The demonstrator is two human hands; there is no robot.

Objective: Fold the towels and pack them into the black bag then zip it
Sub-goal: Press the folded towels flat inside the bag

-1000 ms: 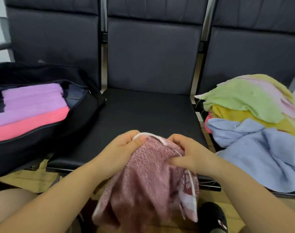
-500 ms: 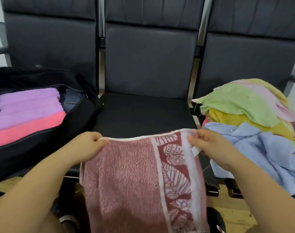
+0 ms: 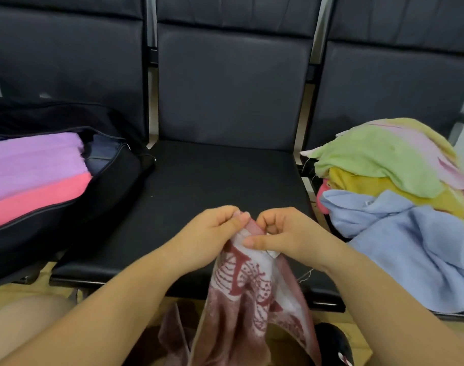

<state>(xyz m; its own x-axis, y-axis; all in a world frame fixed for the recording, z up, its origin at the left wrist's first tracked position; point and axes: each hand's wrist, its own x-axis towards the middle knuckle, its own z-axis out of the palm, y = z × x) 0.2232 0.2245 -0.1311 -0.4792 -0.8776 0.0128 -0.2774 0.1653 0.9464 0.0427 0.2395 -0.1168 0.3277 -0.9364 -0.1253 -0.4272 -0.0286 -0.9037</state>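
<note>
Maroon towel pinched by both hands.

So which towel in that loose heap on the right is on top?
The light green towel: it drapes over the yellow one, with the light blue one lowest and nearest the right hand.

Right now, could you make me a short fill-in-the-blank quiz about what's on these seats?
1. Both hands, the left hand and the right hand, pinch the top edge of the ____ patterned towel.
2. The black bag lies on the ____ seat.
3. Inside the bag, the purple towel lies beside a ____ one.

Missing words: red; left; pink
</note>
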